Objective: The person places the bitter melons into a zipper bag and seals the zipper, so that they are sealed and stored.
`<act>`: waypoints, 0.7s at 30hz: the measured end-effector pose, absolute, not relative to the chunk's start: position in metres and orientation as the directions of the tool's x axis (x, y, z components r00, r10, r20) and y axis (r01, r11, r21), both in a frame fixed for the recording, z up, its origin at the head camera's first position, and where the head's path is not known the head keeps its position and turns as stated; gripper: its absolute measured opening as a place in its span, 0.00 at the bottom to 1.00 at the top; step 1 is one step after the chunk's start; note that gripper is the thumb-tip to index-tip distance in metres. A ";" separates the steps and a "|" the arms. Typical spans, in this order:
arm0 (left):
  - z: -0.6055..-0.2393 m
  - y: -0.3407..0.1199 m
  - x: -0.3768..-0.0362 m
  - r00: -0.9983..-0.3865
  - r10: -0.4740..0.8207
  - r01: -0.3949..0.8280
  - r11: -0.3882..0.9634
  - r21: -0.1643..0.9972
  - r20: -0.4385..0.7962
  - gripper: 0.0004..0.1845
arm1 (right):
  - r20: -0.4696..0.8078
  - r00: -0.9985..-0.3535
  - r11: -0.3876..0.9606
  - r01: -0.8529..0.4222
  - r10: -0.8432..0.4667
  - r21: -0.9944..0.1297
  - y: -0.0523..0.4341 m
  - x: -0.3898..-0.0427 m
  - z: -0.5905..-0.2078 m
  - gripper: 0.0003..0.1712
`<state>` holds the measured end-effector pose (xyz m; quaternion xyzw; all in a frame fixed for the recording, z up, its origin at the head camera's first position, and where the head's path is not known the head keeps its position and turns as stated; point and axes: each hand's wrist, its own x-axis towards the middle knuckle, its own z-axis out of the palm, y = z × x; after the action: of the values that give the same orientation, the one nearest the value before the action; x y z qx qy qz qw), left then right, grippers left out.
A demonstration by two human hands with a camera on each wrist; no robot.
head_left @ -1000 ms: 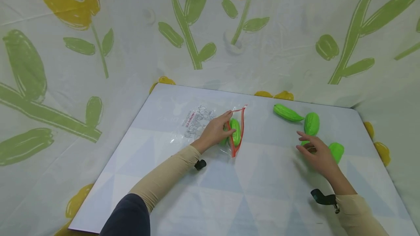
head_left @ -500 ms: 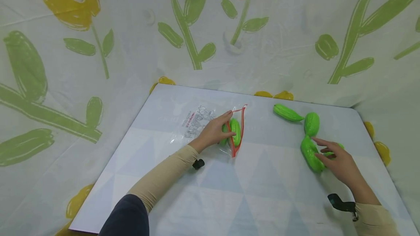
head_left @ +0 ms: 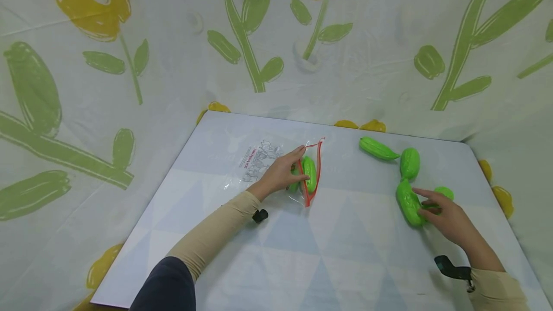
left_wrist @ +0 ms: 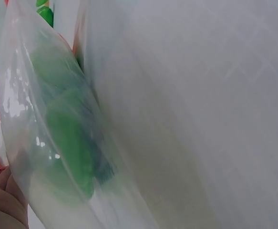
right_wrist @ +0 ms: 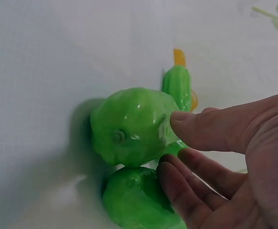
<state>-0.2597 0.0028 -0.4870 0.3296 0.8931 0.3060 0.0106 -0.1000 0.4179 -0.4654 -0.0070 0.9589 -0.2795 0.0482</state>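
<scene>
My left hand (head_left: pixel 280 173) holds the red-edged mouth of a clear zip bag (head_left: pixel 255 161) apart; the bag lies on the table. Inside the bag are green gourds (head_left: pixel 309 169), blurred through the plastic in the left wrist view. My right hand (head_left: pixel 451 219) is beside a glossy, ribbed green gourd (head_left: pixel 407 201), thumb touching its side in the right wrist view (right_wrist: pixel 131 126). Its fingers are slightly bent, near a second gourd (right_wrist: pixel 136 198), which the hand partly hides in the head view. No gourd is lifted off the table.
Two more green gourds, one slanted (head_left: pixel 378 149) and one upright (head_left: pixel 410 162), lie toward the back right of the white patterned table (head_left: pixel 268 272). A flower-printed cloth (head_left: pixel 173 61) rises behind and beside the table. A small black camera (head_left: pixel 451 269) is on my right wrist.
My right hand has moved right and down from above the near gourd to its right side, uncovering it. My left hand and the bag have stayed in place.
</scene>
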 end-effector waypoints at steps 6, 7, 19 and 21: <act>-0.484 0.002 -0.259 -0.776 0.607 0.581 0.585 0.565 0.170 0.48 | -0.122 -0.991 0.856 0.020 -0.050 -0.516 0.414 -0.104 -0.465 0.30; -0.484 0.002 -0.259 -0.774 0.610 0.583 0.583 0.566 0.169 0.48 | -0.123 -0.991 0.859 0.018 -0.052 -0.511 0.413 -0.105 -0.465 0.30; -0.485 0.003 -0.261 -0.777 0.603 0.585 0.583 0.564 0.182 0.49 | -0.095 -0.992 0.840 -0.018 -0.083 -0.543 0.402 -0.117 -0.469 0.29; -0.485 0.003 -0.261 -0.779 0.598 0.584 0.580 0.568 0.189 0.49 | -0.091 -0.992 0.835 -0.020 -0.084 -0.550 0.399 -0.120 -0.471 0.30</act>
<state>-0.2610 0.0034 -0.4851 0.3325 0.8887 0.3155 0.0115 -0.1200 0.3993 -0.4707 -0.0270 0.9562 -0.2861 0.0558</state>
